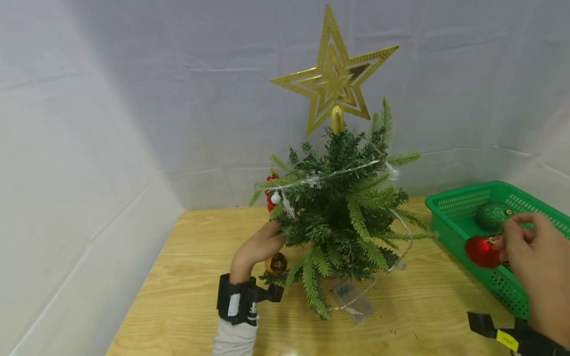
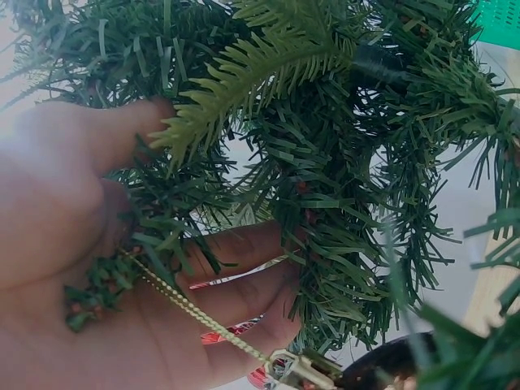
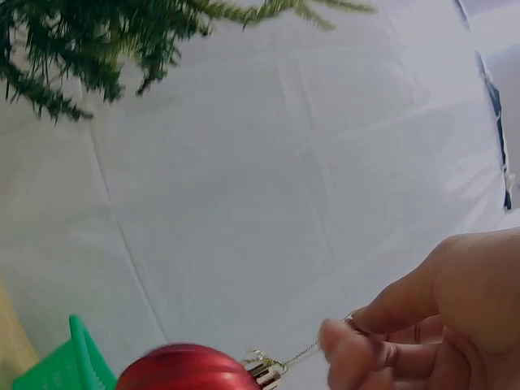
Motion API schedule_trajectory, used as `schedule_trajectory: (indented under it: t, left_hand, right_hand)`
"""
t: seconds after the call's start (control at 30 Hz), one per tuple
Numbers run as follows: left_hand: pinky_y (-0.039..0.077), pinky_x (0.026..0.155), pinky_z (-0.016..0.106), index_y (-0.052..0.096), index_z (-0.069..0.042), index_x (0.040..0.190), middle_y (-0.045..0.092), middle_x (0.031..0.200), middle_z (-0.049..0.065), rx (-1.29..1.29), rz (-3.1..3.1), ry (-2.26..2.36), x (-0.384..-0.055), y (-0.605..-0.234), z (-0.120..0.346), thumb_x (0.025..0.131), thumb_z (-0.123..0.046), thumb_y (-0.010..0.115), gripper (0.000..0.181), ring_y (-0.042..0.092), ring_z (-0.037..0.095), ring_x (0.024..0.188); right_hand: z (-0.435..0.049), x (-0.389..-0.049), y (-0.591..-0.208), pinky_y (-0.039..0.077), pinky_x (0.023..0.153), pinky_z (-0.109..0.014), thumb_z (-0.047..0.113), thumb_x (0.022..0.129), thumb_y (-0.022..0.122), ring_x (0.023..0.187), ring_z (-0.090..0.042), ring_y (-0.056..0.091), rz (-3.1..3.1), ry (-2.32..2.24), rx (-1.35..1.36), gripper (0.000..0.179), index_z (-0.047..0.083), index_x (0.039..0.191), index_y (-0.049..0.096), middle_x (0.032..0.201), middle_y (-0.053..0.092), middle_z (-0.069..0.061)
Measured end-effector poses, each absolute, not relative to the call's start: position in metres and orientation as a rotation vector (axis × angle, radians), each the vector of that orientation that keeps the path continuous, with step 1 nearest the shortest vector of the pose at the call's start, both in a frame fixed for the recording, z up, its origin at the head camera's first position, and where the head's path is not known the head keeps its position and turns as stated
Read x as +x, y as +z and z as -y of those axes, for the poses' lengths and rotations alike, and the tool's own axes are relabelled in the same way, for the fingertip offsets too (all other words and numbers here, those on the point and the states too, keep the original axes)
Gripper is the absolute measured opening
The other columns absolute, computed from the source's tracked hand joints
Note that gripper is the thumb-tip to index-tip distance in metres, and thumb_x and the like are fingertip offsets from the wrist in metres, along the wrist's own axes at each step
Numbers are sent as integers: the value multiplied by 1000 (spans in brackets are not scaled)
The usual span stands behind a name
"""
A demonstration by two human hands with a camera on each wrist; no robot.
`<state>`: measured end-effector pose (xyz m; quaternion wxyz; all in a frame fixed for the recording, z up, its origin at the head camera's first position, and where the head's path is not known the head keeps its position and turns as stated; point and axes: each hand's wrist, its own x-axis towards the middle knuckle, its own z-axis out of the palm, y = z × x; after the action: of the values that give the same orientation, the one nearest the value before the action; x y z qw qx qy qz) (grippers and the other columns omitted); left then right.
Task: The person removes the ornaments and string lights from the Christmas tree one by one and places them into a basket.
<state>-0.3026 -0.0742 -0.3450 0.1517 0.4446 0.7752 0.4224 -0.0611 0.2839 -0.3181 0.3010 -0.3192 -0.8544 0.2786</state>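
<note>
A small artificial Christmas tree [image 1: 338,207] stands on the table with a gold star [image 1: 331,81] on top. My left hand [image 1: 260,244] reaches into its left side. In the left wrist view a branch [image 2: 171,219] lies across that palm, thumb and fingers apart; greenery hides the fingertips. A gold cord [image 2: 203,317] runs over the palm to the gold cap of a dark shiny ball [image 2: 398,357]. At the right, my right hand [image 1: 532,252] pinches the gold cord of a red Christmas ball [image 1: 483,251], also in the right wrist view [image 3: 191,370], over the basket's near side.
A green plastic basket [image 1: 467,195] stands at the right with a green ball [image 1: 492,216] inside. Clear wired lights [image 1: 343,172] wind round the tree. A clear plastic box [image 1: 354,300] lies at its foot. Red ornaments [image 1: 270,190] hang at the left. White sheeting [image 1: 222,99] stands behind.
</note>
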Motion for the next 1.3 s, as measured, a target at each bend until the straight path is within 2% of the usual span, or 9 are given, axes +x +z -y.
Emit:
schedule_trajectory:
  t: [0.13, 0.2, 0.37, 0.43, 0.7, 0.83, 1.17, 1.23, 1.3]
  left_hand:
    - [22, 50, 27, 56, -2, 80, 20, 52, -6, 1280, -2229, 1218, -304, -345, 74, 90, 3, 32, 27, 12, 9, 47]
    - [22, 50, 27, 59, 0, 88, 20, 53, -6, 1277, -2230, 1224, -304, -346, 74, 91, 3, 32, 27, 12, 10, 47]
    - [16, 50, 26, 35, -15, 58, 14, 53, -7, 1256, -2266, 1193, -303, -347, 75, 86, 3, 34, 34, 8, 9, 49]
    - [13, 50, 26, 23, -18, 56, 12, 54, -8, 1250, -2283, 1181, -302, -348, 75, 84, 4, 35, 38, 6, 9, 51]
    - [13, 50, 26, 21, -20, 57, 11, 56, -8, 1251, -2286, 1186, -302, -347, 75, 84, 4, 36, 39, 6, 8, 51]
    - [13, 50, 25, 22, -20, 56, 11, 55, -8, 1244, -2294, 1173, -303, -347, 75, 84, 5, 36, 40, 6, 7, 50]
    - [13, 49, 26, 22, -20, 56, 11, 53, -8, 1253, -2261, 1186, -302, -345, 74, 85, 6, 36, 41, 5, 7, 48]
    - [14, 49, 27, 21, -20, 57, 11, 54, -8, 1254, -2256, 1188, -302, -345, 74, 86, 5, 36, 40, 5, 6, 48]
    - [14, 49, 27, 22, -20, 57, 11, 54, -8, 1265, -2241, 1193, -303, -345, 73, 86, 5, 35, 40, 6, 7, 48]
  right_hand:
    - [-304, -63, -333, 43, 40, -23, 18, 105, 26, 44, 1, 49, 2189, 840, -846, 40, -12, 132, 34, 78, 60, -21]
    - [-326, -66, -351, 44, 39, -25, 22, 106, 25, 44, 3, 51, 2142, 863, -848, 35, 0, 129, 39, 77, 60, -13]
    - [-391, -72, -401, 47, 41, -28, 36, 105, 24, 47, 1, 56, 2084, 865, -879, 30, 27, 131, 37, 78, 54, 0]
    - [-405, -73, -413, 46, 41, -27, 37, 105, 24, 47, -1, 57, 2075, 865, -896, 35, 24, 135, 36, 82, 55, -6]
    - [-413, -68, -412, 43, 37, -24, 31, 105, 27, 41, 5, 51, 1948, 919, -976, 20, 31, 121, 39, 60, 45, 27]
    - [-408, -66, -404, 41, 36, -17, 27, 105, 29, 42, 10, 48, 1853, 1010, -985, 16, 39, 112, 38, 56, 44, 32]
    - [-416, -67, -414, 41, 36, -18, 28, 106, 25, 43, 14, 44, 1897, 921, -1015, 14, 35, 106, 37, 60, 39, 33]
    - [-416, -67, -415, 41, 37, -17, 28, 106, 23, 43, 13, 44, 1918, 906, -1041, 19, 25, 114, 40, 63, 42, 26]
    - [-425, -69, -424, 42, 37, -19, 28, 106, 20, 43, 11, 43, 1959, 885, -1062, 26, 20, 119, 40, 69, 56, 8]
